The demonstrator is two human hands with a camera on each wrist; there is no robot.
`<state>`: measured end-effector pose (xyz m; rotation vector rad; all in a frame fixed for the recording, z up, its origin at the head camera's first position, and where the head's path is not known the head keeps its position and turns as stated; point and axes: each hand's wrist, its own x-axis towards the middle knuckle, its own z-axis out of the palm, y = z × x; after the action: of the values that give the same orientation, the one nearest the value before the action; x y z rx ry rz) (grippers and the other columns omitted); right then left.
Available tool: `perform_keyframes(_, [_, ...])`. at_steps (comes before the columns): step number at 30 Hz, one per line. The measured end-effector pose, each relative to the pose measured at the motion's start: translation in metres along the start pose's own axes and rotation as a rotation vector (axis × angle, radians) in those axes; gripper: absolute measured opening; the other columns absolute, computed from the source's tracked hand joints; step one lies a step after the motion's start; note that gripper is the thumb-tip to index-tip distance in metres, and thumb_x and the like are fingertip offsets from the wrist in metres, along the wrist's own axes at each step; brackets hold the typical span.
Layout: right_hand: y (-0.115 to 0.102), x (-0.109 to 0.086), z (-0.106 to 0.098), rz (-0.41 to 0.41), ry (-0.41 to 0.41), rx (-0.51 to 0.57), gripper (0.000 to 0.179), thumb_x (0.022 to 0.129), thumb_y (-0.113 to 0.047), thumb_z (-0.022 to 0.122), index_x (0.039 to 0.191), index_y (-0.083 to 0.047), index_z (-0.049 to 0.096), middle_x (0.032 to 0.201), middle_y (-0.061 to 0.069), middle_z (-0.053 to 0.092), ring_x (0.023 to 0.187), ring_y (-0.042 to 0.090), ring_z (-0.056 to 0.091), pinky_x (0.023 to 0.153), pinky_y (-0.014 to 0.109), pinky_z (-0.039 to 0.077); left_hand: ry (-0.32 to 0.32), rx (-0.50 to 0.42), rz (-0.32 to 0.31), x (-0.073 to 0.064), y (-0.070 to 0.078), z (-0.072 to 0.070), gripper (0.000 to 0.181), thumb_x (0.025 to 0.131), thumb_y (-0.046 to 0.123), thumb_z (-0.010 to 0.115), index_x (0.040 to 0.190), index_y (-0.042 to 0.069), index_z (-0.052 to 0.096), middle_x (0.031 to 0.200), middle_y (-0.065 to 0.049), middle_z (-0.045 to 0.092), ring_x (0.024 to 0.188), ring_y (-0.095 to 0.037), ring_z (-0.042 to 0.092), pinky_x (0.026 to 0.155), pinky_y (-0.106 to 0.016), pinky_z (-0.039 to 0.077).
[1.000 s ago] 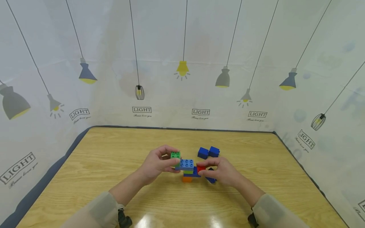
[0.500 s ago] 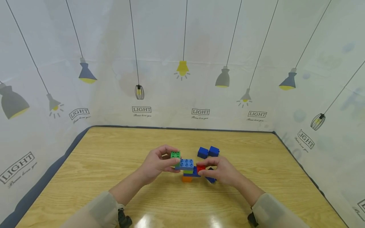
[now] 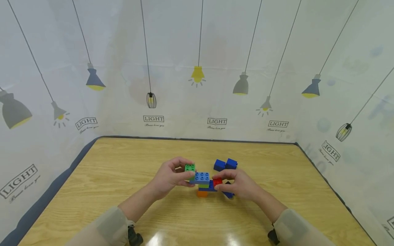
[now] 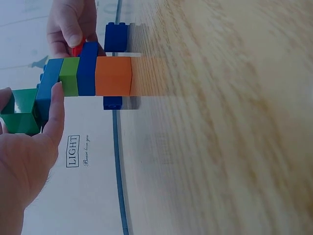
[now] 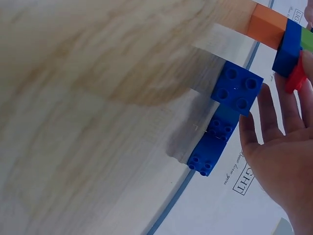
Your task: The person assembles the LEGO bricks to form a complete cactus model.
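A stepped stack of toy building blocks stands on the table between the hands. Its orange block (image 3: 202, 194) is at the bottom, below a long dark blue block (image 3: 210, 186). Above these come a lime block (image 4: 69, 77) and a lighter blue block (image 3: 202, 176) that juts left. On the left end of that one sits a green block (image 3: 189, 167), which my left hand (image 3: 164, 177) grips between thumb and fingers. My right hand (image 3: 243, 184) pinches a red block (image 3: 217, 182) on the right end of the dark blue block. Fingers partly cover the green and red blocks.
Two loose blue blocks, a left one (image 3: 219, 165) and a right one (image 3: 232, 163), lie behind the right hand. Another blue block (image 3: 228, 195) lies just beneath its fingers. The wooden table (image 3: 138, 153) meets a lamp-printed curtain (image 3: 178, 102) at the back and sides.
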<state>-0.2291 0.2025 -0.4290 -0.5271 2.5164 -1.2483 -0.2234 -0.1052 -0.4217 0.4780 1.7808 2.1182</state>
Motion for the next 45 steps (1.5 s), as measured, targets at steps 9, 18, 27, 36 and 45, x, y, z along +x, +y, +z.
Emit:
perform_keyframes(9, [0.009, -0.010, -0.012, -0.010, 0.015, -0.037, 0.041, 0.101, -0.039, 0.082, 0.136, -0.019, 0.077, 0.136, 0.002, 0.075, 0.128, 0.028, 0.067, 0.110, 0.049, 0.060, 0.000, 0.007, -0.009, -0.001, -0.001, 0.000, 0.031, 0.102, 0.005, 0.076, 0.132, 0.003, 0.068, 0.112, -0.007, 0.060, 0.104, -0.023, 0.067, 0.089, -0.049, 0.070])
perform_keyframes(18, [0.027, -0.027, -0.043, -0.022, 0.086, -0.043, 0.039, 0.104, -0.034, 0.077, 0.135, -0.011, 0.076, 0.137, 0.012, 0.075, 0.123, 0.024, 0.070, 0.100, 0.024, 0.060, 0.003, 0.004, -0.008, -0.002, 0.000, 0.000, 0.029, 0.102, 0.004, 0.075, 0.130, 0.007, 0.070, 0.111, -0.007, 0.059, 0.104, -0.024, 0.066, 0.092, -0.054, 0.069])
perform_keyframes(27, [0.046, -0.026, -0.065, 0.020, 0.137, -0.078, 0.041, 0.106, -0.032, 0.076, 0.139, -0.008, 0.074, 0.137, 0.015, 0.075, 0.119, 0.024, 0.071, 0.095, 0.030, 0.061, 0.013, 0.000, -0.020, -0.002, 0.001, 0.000, 0.030, 0.102, 0.003, 0.076, 0.131, 0.006, 0.070, 0.112, -0.007, 0.059, 0.105, -0.024, 0.066, 0.091, -0.052, 0.069])
perform_keyframes(36, [0.061, 0.000, -0.076, 0.127, 0.158, -0.104, 0.053, 0.107, -0.036, 0.074, 0.152, -0.009, 0.064, 0.151, 0.017, 0.067, 0.129, 0.034, 0.068, 0.102, 0.048, 0.063, -0.001, -0.003, -0.009, -0.002, 0.000, 0.000, 0.031, 0.102, 0.003, 0.076, 0.132, 0.004, 0.070, 0.110, -0.007, 0.059, 0.101, -0.022, 0.066, 0.094, -0.058, 0.067])
perform_keyframes(45, [0.069, 0.023, -0.074, 0.136, 0.131, -0.077, 0.062, 0.103, -0.036, 0.079, 0.155, -0.007, 0.060, 0.153, 0.020, 0.064, 0.132, 0.036, 0.066, 0.108, 0.054, 0.060, -0.015, -0.002, 0.004, 0.000, -0.003, -0.002, 0.036, 0.102, 0.004, 0.075, 0.136, -0.002, 0.065, 0.109, -0.005, 0.060, 0.099, -0.021, 0.067, 0.093, -0.057, 0.067])
